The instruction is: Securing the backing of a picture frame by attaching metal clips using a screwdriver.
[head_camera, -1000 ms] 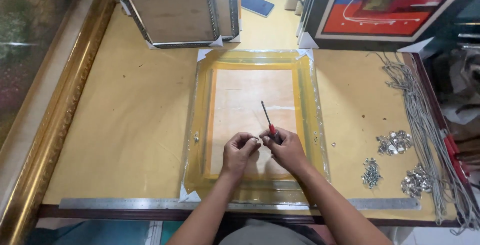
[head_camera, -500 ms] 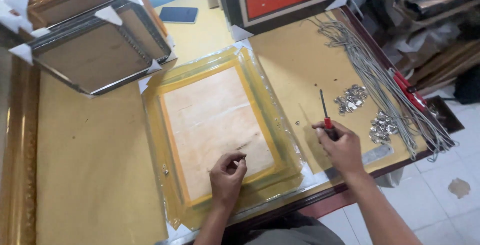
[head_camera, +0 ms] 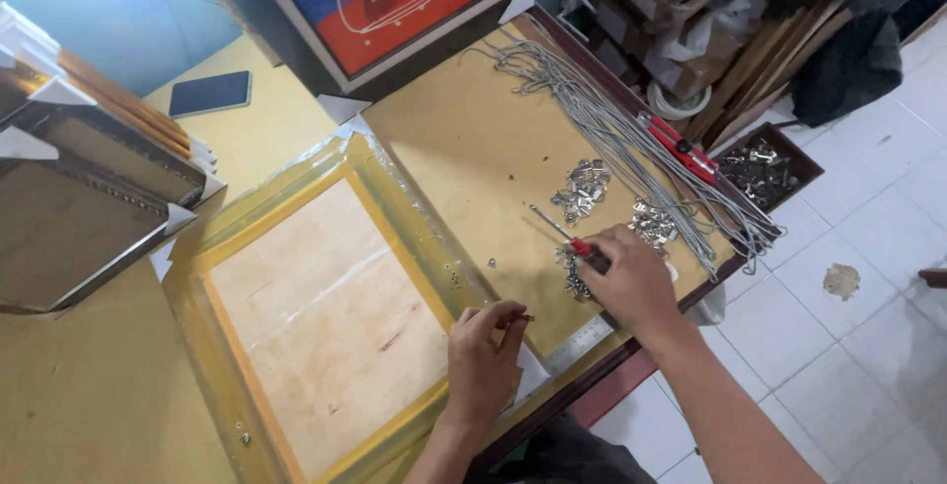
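Just under the right hand's (head_camera: 631, 282) fingers, a pile of metal clips (head_camera: 575, 282) is sitting, while those fingers are gripping a screwdriver (head_camera: 567, 238), its long axis pointing up-left. The left hand (head_camera: 483, 356) is pinching something tiny, probably a screw (head_camera: 528, 318), over the frame (head_camera: 395, 208) edge. Grey cords (head_camera: 631, 139) are lying just beyond the fingers.

**Metal, wood and film**

Under my left hand (head_camera: 483, 361) lies a frame (head_camera: 326, 316): matt pale wood backing, glossy plastic wrap. My right hand (head_camera: 631, 282) grips a screwdriver (head_camera: 562, 234), steel shaft, red plastic handle; shiny metal hangers (head_camera: 584, 188) beyond my fingertips.
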